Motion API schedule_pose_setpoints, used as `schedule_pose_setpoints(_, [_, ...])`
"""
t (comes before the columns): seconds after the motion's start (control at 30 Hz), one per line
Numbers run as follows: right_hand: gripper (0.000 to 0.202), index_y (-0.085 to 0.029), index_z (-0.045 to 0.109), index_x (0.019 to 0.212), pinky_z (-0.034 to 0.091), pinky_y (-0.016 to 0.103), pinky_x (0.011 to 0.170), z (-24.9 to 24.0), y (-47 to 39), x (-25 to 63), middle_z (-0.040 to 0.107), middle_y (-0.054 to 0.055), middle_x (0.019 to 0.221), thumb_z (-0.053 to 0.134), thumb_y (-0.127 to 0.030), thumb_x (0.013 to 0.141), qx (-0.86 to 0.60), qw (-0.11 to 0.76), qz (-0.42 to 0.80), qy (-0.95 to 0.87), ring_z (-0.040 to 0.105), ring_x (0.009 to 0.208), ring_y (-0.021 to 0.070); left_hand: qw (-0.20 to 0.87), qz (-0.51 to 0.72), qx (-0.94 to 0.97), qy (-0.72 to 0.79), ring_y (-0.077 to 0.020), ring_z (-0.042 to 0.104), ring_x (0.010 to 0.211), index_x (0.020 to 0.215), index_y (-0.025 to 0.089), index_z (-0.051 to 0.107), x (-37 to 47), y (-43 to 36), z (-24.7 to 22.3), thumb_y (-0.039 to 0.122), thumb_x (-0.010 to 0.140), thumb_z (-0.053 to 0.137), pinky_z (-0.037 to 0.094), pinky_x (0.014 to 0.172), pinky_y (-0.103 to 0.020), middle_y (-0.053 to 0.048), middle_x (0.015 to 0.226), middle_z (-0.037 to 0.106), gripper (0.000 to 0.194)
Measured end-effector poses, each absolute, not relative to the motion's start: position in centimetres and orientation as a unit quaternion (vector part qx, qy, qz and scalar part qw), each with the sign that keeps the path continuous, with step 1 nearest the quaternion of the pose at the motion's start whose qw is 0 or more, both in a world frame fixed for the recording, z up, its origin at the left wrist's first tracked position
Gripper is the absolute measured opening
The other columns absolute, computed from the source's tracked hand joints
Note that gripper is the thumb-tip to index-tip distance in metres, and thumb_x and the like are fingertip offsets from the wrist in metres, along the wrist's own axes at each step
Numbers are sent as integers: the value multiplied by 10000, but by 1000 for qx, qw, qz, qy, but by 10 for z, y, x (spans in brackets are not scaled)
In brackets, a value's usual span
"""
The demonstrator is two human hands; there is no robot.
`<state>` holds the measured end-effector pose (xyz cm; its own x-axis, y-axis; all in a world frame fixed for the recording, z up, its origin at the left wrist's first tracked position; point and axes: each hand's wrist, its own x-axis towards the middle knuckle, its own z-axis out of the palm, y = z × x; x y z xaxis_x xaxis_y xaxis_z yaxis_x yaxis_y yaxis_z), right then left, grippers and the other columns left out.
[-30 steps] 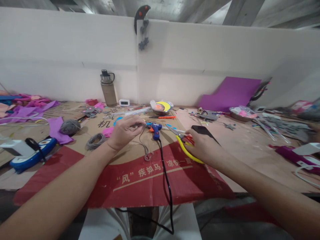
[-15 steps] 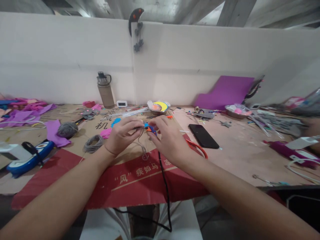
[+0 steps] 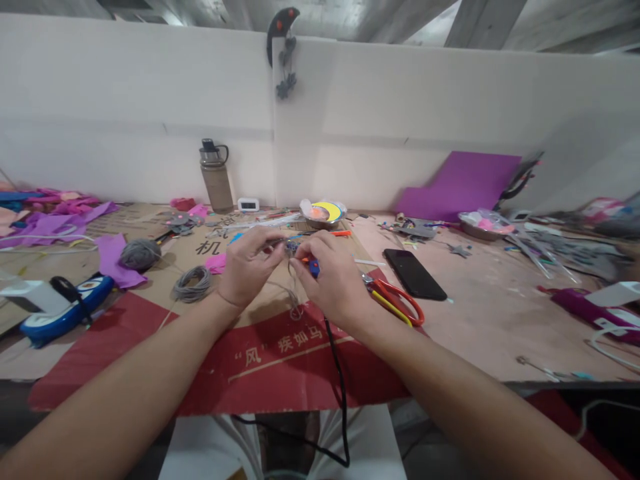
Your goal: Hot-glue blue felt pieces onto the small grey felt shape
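My left hand (image 3: 251, 265) is closed, thumb and fingertips pinching one side of a small blue-grey piece (image 3: 291, 247). Close beside it, my right hand (image 3: 334, 270) is also closed, its fingertips meeting the same spot. A small blue and orange piece (image 3: 314, 268) shows under the right fingers, mostly hidden. Thin grey cord (image 3: 293, 293) hangs from between the hands and curls on the cardboard (image 3: 270, 317). Red-handled pliers (image 3: 400, 300) lie by my right wrist, partly covered by it. A coil of grey cord (image 3: 193, 285) lies left of my left wrist.
A black phone (image 3: 415, 274) lies to the right. Behind the hands stand a metal bowl (image 3: 320, 223) and a bottle (image 3: 217, 180). Grey yarn (image 3: 140, 254) and a blue power strip (image 3: 67, 310) are at left. A black cable (image 3: 340, 373) hangs over the front edge.
The hands have drawn closer together around the small piece, and the blue and orange part is more covered. The view has shifted slightly, and more of the pliers shows beside my right wrist.
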<state>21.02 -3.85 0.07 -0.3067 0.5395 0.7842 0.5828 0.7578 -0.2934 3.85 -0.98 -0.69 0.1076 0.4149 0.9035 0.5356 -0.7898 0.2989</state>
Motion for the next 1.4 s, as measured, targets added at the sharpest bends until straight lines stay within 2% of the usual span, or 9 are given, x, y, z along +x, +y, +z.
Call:
schedule_pose_setpoints(0.17, [88, -203, 500, 815, 433, 321, 758, 0, -43, 209, 568, 52, 864, 531, -191, 897, -312, 477, 59, -820, 534, 838, 181, -66, -630, -672, -384, -113, 663, 700, 848, 187, 690, 43, -13, -4, 174, 799, 648, 539, 701, -232, -3, 779, 715, 66])
schedule_pose_setpoints(0.3, [77, -211, 493, 825, 447, 341, 772, -2, -42, 208, 576, 41, 844, 530, -225, 891, -330, 506, 131, -786, 545, 819, 176, -73, -631, -666, -392, -122, 665, 718, 853, 187, 680, 42, -12, -4, 197, 805, 655, 539, 718, -248, -2, 770, 709, 55])
schedule_pose_setpoints(0.47, [191, -230, 432, 806, 524, 337, 774, 1, -35, 202, 617, -9, 801, 578, -332, 875, -287, 561, 460, -626, 641, 758, 140, -11, -616, -694, -372, -146, 676, 826, 924, 199, 658, 32, -3, -9, 204, 818, 650, 533, 785, -287, -21, 903, 724, 106])
schedule_pose_setpoints(0.53, [218, -227, 440, 795, 537, 312, 734, 5, -33, 199, 614, -34, 761, 620, -339, 844, -273, 567, 517, -580, 639, 682, 116, 28, -601, -717, -351, -168, 673, 917, 942, 203, 629, 29, 0, -9, 170, 801, 654, 527, 851, -322, -40, 985, 718, 148])
schedule_pose_setpoints(0.63, [225, -222, 462, 786, 512, 255, 596, 7, -31, 197, 607, -52, 734, 660, -329, 807, -264, 590, 521, -558, 584, 570, 84, 101, -592, -729, -328, -196, 645, 1015, 942, 214, 588, 26, -1, -5, 128, 781, 661, 503, 923, -363, -60, 1033, 694, 197])
schedule_pose_setpoints(0.77, [224, -218, 450, 776, 326, 175, 423, 2, -30, 197, 611, -56, 723, 657, -303, 796, -269, 606, 535, -523, 420, 464, 38, 141, -570, -744, -317, -209, 625, 1023, 969, 227, 551, 26, -2, -4, 69, 762, 632, 488, 947, -391, -67, 1037, 662, 272])
schedule_pose_setpoints(0.93, [232, -219, 467, 795, 240, 183, 426, 2, -29, 202, 544, -64, 669, 675, -321, 787, -244, 651, 529, -487, 354, 477, 39, 132, -530, -760, -353, -232, 587, 1063, 968, 219, 536, 26, 4, -9, 53, 746, 613, 468, 956, -405, -87, 1055, 637, 288])
schedule_pose_setpoints(1.27, [336, -232, 425, 774, 159, 222, 439, 13, -33, 216, 450, -50, 726, 713, -395, 719, -178, 632, 596, -463, 254, 523, 64, -46, -401, -721, -562, -232, 552, 763, 689, 211, 573, 10, 31, -32, 129, 591, 704, 446, 763, -358, -42, 733, 597, 183])
schedule_pose_setpoints(1.4, [308, -231, 459, 786, 257, 228, 491, 7, -24, 216, 492, -37, 750, 711, -396, 719, -193, 628, 579, -484, 346, 572, 84, -93, -439, -723, -525, -269, 591, 912, 676, 210, 657, 20, 22, -17, 225, 529, 807, 430, 863, -381, -64, 798, 658, 211])
